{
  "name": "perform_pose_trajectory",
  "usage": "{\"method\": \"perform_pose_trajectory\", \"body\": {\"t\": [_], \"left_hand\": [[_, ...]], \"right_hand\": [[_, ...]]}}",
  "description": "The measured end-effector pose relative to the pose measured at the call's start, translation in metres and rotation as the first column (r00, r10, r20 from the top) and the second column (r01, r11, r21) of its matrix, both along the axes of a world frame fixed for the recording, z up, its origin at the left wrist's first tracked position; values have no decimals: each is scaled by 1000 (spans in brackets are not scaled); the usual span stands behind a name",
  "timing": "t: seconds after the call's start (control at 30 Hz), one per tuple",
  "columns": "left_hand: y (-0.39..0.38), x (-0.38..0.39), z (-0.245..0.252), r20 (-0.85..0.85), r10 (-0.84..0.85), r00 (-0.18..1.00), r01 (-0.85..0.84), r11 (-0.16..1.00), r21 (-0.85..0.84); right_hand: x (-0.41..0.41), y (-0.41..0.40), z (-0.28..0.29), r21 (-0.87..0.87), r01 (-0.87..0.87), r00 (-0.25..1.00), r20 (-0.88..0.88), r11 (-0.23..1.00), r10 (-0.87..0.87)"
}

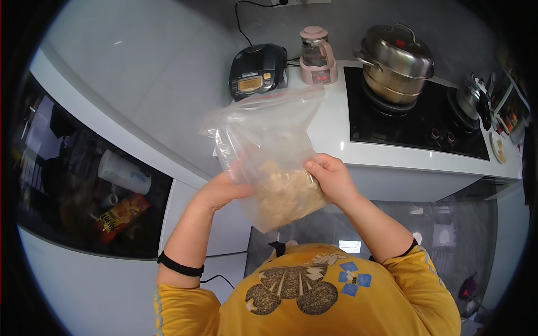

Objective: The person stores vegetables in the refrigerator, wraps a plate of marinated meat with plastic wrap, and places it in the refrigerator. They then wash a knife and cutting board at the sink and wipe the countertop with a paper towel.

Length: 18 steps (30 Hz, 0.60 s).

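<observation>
A clear plastic zip bag (290, 197) hangs between my hands in front of the counter, its lower part filled with a pale tan, crumbly food. The red-lined zip edge is at the top, and the upper half of the bag is slack. My right hand (334, 178) pinches the bag's right side, thumb on the near face. On the other side, my left hand (227, 189) supports the bag, with its thumb on the near face and its fingers behind, seen only dimly through the plastic.
Behind the bag stand a black rice cooker (258, 71) and a pink electric kettle (318, 59). A steel steamer pot (397, 63) and a smaller pot (468, 98) sit on the black cooktop (378, 130). At the right end lies a plate (498, 147). A snack packet (122, 216) shows at left.
</observation>
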<state>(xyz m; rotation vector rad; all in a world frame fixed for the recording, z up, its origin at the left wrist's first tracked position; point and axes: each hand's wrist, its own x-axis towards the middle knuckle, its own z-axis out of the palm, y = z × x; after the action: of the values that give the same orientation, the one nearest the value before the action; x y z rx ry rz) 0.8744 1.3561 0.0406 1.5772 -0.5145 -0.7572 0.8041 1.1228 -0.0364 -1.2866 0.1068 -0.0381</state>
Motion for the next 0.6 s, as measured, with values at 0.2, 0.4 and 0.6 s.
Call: {"method": "perform_pose_trajectory", "body": {"t": [0.2,0.4,0.6], "left_hand": [[-24,-1,-16,94,253,963,-256,966,29],[-5,8,-58,135,471,872,-483,872,76],[81,-10,-94,-12,819,574,-819,574,20]], "right_hand": [[5,0,-9,-48,-40,998,42,998,42],[11,-8,-42,-134,78,992,111,988,-64],[-19,-57,-79,-102,-15,964,-265,995,-12]]}}
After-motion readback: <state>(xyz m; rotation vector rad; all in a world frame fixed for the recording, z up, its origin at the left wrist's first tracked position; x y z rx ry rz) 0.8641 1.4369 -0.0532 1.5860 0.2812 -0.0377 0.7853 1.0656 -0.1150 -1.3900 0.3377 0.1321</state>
